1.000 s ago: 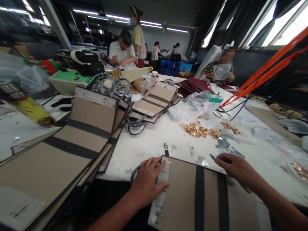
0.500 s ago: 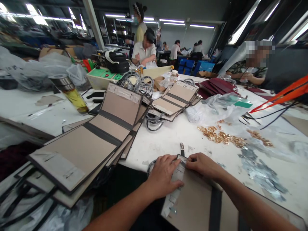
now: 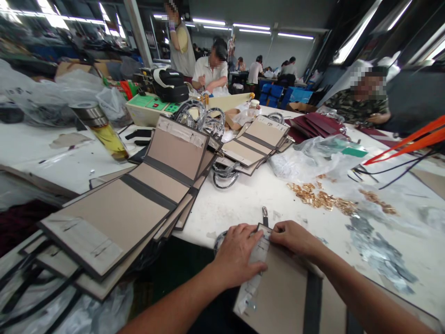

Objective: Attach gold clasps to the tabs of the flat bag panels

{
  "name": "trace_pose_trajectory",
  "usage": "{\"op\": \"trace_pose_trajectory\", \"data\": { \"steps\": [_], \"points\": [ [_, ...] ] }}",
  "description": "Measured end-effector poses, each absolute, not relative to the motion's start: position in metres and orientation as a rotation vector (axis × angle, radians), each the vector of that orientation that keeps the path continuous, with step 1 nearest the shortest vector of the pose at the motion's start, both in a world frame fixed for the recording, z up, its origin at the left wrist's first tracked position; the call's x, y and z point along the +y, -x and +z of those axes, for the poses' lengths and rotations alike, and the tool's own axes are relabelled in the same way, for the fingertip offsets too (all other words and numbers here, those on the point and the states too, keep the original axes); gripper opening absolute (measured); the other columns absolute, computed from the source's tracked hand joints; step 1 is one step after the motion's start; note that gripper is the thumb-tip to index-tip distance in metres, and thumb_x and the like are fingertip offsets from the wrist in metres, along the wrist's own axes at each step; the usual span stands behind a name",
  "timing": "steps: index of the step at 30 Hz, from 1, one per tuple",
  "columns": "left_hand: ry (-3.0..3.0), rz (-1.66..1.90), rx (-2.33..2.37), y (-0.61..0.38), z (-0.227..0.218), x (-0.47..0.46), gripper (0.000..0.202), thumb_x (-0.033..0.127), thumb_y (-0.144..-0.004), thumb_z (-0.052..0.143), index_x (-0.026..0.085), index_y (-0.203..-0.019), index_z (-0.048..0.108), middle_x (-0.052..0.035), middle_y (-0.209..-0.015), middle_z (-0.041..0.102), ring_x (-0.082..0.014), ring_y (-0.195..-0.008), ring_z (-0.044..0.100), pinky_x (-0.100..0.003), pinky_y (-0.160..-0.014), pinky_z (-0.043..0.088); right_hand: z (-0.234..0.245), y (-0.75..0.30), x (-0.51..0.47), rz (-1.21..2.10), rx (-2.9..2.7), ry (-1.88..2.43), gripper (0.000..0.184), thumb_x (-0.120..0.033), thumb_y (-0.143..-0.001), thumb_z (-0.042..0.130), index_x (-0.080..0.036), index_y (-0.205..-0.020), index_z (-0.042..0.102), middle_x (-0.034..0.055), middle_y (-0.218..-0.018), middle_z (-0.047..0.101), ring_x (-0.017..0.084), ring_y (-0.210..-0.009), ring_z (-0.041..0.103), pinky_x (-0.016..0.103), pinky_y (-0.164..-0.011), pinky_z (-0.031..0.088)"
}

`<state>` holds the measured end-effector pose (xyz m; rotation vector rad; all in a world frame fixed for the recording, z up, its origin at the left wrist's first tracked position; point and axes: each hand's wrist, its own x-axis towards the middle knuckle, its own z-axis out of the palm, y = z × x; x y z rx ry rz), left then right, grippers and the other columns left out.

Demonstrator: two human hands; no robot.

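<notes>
A beige bag panel (image 3: pixel 281 297) with dark edging and dark fold strips lies at the table's front edge. Along its left end runs a whitish strip of tape (image 3: pixel 255 266) with small metal prongs. My left hand (image 3: pixel 238 255) grips this end, thumb on the tape and fingertips near the top corner. At that corner my right hand (image 3: pixel 292 239) is closed in a pinch against the panel; whatever its fingertips hold is hidden. A short dark strap with a metal end (image 3: pixel 265 215) sticks out beyond the corner.
Stacked bag panels (image 3: pixel 114 218) lie left, with more panels (image 3: pixel 250 144) farther back. Gold-coloured metal pieces (image 3: pixel 320 199) and flat silvery pieces (image 3: pixel 378 253) are scattered right. A glass bottle (image 3: pixel 107 137) stands left. Orange straps (image 3: pixel 410 139) hang right. Co-workers sit across the table.
Both hands keep nearly the same place on the panel. The view has shifted slightly. In the background, a standing person has moved left, and the person at right has lowered their hands.
</notes>
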<state>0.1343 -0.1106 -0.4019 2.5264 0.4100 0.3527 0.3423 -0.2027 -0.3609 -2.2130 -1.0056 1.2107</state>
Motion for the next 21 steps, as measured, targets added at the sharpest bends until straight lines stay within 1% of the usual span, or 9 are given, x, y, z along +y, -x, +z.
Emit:
{"op": "trace_pose_trajectory", "data": {
  "steps": [5,7,9,12,15,19,21],
  "points": [
    [-2.514,0.366,0.415,-0.134,-0.404,-0.110,0.085,0.055,-0.079,0.085,0.026,-0.153,0.052,-0.0085,-0.155,0.055,-0.0333,-0.143,0.045,-0.052,-0.121,0.034,-0.355,-0.334,-0.207,1.088,-1.044,2.289,0.014,-0.027,-0.080,0.064,-0.022,-0.068,0.059,-0.0039,-0.044,0.053,0.013,-0.040,0.048,0.026,-0.044,0.030],
    [-2.505,0.365,0.409,-0.134,-0.403,-0.110,0.085,0.054,-0.078,0.085,0.026,-0.152,0.054,-0.0080,-0.154,0.056,-0.0336,-0.142,0.045,-0.052,-0.121,0.035,-0.352,-0.331,-0.209,1.020,-1.068,2.308,0.014,-0.027,-0.081,0.064,-0.021,-0.069,0.060,-0.0036,-0.047,0.055,0.014,-0.045,0.050,0.026,-0.048,0.031],
    [-2.497,0.360,0.402,-0.136,-0.398,-0.108,0.078,0.051,-0.080,0.083,0.026,-0.148,0.057,-0.0076,-0.150,0.059,-0.0333,-0.139,0.048,-0.051,-0.118,0.037,-0.350,-0.328,-0.212,0.935,-1.087,2.320,0.010,-0.026,-0.081,0.065,-0.021,-0.072,0.062,-0.0027,-0.054,0.059,0.014,-0.054,0.054,0.026,-0.054,0.033],
    [-2.486,0.313,0.449,-0.143,-0.383,-0.104,0.057,0.043,-0.088,0.074,0.025,-0.140,0.061,-0.0072,-0.136,0.069,-0.0313,-0.128,0.056,-0.048,-0.111,0.043,-0.352,-0.325,-0.215,0.810,-1.133,2.326,0.007,-0.025,-0.081,0.065,-0.021,-0.076,0.062,-0.0016,-0.066,0.064,0.016,-0.067,0.057,0.027,-0.062,0.036],
    [-2.464,0.154,0.577,-0.157,-0.366,-0.096,0.043,0.037,-0.092,0.065,0.024,-0.133,0.064,-0.0076,-0.118,0.075,-0.0302,-0.115,0.064,-0.045,-0.104,0.046,-0.356,-0.324,-0.217,0.790,-1.154,2.320,0.011,-0.027,-0.083,0.063,-0.021,-0.075,0.061,-0.0018,-0.067,0.063,0.016,-0.067,0.056,0.028,-0.063,0.035],
    [-2.410,-0.015,0.679,-0.181,-0.353,-0.082,0.033,0.034,-0.089,0.065,0.022,-0.120,0.070,-0.0068,-0.098,0.077,-0.0289,-0.096,0.071,-0.039,-0.089,0.053,-0.360,-0.325,-0.218,0.812,-1.135,2.298,0.011,-0.028,-0.084,0.063,-0.021,-0.076,0.064,-0.0014,-0.066,0.064,0.016,-0.066,0.057,0.029,-0.062,0.033],
    [-2.377,-0.076,0.710,-0.191,-0.351,-0.076,0.029,0.035,-0.084,0.069,0.022,-0.110,0.073,-0.0066,-0.094,0.077,-0.0296,-0.096,0.072,-0.037,-0.085,0.053,-0.360,-0.327,-0.219,0.806,-1.129,2.292,0.012,-0.030,-0.085,0.062,-0.021,-0.077,0.065,-0.0009,-0.066,0.065,0.017,-0.066,0.057,0.029,-0.062,0.033]
  ]
}}
